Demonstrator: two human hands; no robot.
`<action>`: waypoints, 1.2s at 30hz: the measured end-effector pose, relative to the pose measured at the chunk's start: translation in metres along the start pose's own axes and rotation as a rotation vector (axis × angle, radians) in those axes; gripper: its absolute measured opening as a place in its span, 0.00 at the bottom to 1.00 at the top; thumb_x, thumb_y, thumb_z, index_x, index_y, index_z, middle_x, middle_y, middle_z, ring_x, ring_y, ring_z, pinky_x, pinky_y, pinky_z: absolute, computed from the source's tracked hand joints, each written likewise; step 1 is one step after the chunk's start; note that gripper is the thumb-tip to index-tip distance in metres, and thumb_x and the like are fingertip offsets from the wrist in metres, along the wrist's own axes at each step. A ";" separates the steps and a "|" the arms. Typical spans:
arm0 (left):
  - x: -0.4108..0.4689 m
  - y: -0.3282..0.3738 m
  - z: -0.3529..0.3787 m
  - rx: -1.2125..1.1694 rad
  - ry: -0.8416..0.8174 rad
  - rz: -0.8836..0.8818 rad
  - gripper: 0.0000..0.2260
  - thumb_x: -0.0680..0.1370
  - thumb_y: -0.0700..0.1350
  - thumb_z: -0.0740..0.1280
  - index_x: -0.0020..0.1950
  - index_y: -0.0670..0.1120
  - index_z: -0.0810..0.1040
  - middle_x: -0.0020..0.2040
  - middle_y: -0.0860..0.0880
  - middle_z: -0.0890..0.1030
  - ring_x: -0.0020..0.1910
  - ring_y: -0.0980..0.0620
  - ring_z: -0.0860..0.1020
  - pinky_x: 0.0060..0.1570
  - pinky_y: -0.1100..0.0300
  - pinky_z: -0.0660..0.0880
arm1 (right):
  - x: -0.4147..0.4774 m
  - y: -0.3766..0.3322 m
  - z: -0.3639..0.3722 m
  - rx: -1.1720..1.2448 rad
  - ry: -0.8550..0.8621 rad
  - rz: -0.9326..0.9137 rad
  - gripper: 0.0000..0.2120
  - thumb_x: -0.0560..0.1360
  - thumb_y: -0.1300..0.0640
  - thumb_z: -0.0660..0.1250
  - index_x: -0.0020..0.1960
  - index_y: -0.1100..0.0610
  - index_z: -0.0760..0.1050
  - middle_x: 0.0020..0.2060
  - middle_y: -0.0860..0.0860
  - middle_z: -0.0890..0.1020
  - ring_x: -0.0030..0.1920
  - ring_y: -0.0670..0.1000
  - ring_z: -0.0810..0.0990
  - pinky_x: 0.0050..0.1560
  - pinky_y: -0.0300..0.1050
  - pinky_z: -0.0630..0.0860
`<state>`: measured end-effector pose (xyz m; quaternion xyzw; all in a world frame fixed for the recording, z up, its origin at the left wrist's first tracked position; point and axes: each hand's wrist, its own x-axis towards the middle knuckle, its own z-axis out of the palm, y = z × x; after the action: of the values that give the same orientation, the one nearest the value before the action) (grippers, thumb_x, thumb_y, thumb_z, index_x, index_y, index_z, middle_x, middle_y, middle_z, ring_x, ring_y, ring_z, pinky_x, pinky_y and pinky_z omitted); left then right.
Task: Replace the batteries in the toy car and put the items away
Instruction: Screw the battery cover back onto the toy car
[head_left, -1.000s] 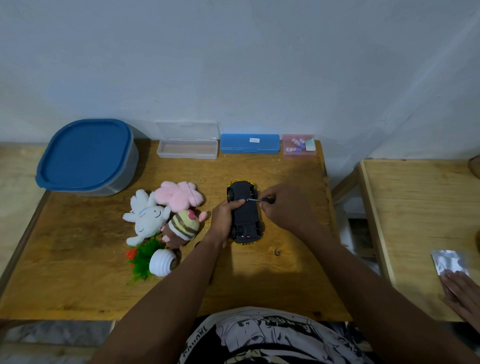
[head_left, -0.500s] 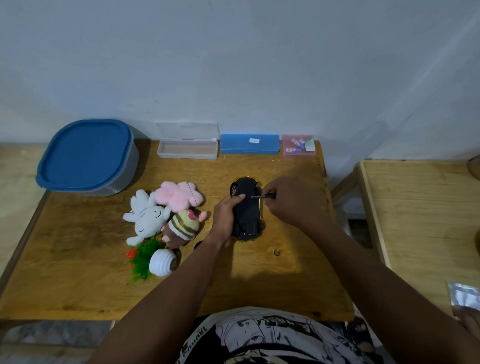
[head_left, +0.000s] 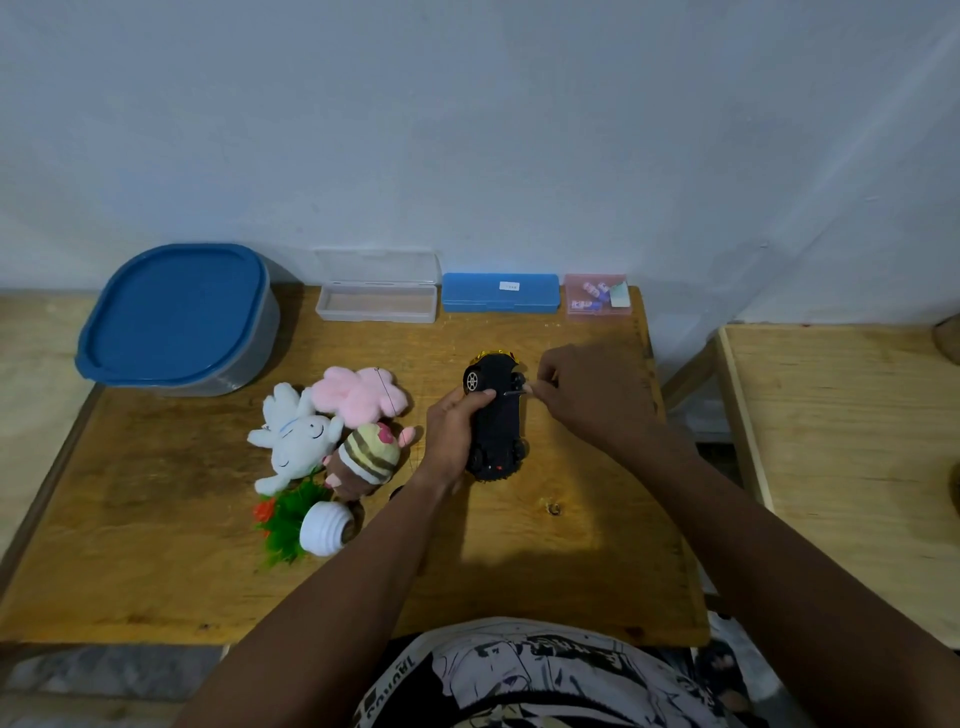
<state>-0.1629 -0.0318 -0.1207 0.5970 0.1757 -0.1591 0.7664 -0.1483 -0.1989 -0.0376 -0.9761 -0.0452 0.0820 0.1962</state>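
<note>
Car: your black-bellied, yellow-bodied plastic toy car (head_left: 496, 421) sits mid-way across the wooden table (head_left: 571, 561), underside up. A second ago it lay flat. Now it's tipped, and a spoked front wheel shows on its left side.
Left hand: your left hand (head_left: 451, 441) is curled round the car's left flank, thumb laid over the underside, holding that tilt.
Right hand: your right hand (head_left: 587, 395) pinches a small thin-shafted screwdriver (head_left: 514, 394), tip against the underside near the front axle. It has drawn slightly further right than before.
What that means: you look to be still on the battery-cover screw. The cover seems shut, so the swap itself hasn't begun.
Watch for: once that screw is free it could roll off a tilted car, so keep the thumb close.
Batteries: the small pink see-through box (head_left: 597, 301) at the back right corner holds what look like cells, well apart from the car.
Storage: a blue hard case (head_left: 500, 293) and an open clear case (head_left: 376, 301) line the wall, with a blue-lidded grey tub (head_left: 176, 317) far left.
Clutter: the soft plush toys (head_left: 293, 441) lie just beside your left wrist.
</note>
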 end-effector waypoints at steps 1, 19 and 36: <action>-0.001 0.001 0.001 0.007 0.000 0.001 0.06 0.79 0.41 0.66 0.52 0.44 0.82 0.44 0.42 0.85 0.42 0.44 0.83 0.39 0.53 0.80 | 0.001 -0.001 -0.001 -0.024 -0.007 -0.002 0.12 0.78 0.45 0.65 0.43 0.52 0.77 0.38 0.48 0.80 0.39 0.48 0.78 0.44 0.49 0.78; 0.005 0.005 0.004 -0.026 0.019 -0.033 0.08 0.78 0.44 0.67 0.54 0.43 0.81 0.50 0.37 0.84 0.48 0.39 0.81 0.49 0.43 0.78 | 0.011 0.002 -0.014 -0.174 -0.021 -0.136 0.13 0.79 0.45 0.63 0.46 0.53 0.81 0.35 0.46 0.77 0.37 0.47 0.77 0.38 0.43 0.74; 0.006 0.009 0.007 -0.157 -0.006 -0.137 0.29 0.67 0.53 0.74 0.64 0.39 0.79 0.62 0.32 0.79 0.60 0.29 0.78 0.59 0.25 0.70 | 0.008 0.004 -0.020 -0.115 0.096 -0.191 0.09 0.77 0.49 0.66 0.53 0.47 0.84 0.45 0.46 0.82 0.45 0.46 0.77 0.39 0.41 0.67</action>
<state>-0.1531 -0.0367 -0.1140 0.5211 0.2257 -0.1986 0.7988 -0.1363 -0.2095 -0.0223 -0.9797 -0.1334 0.0133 0.1489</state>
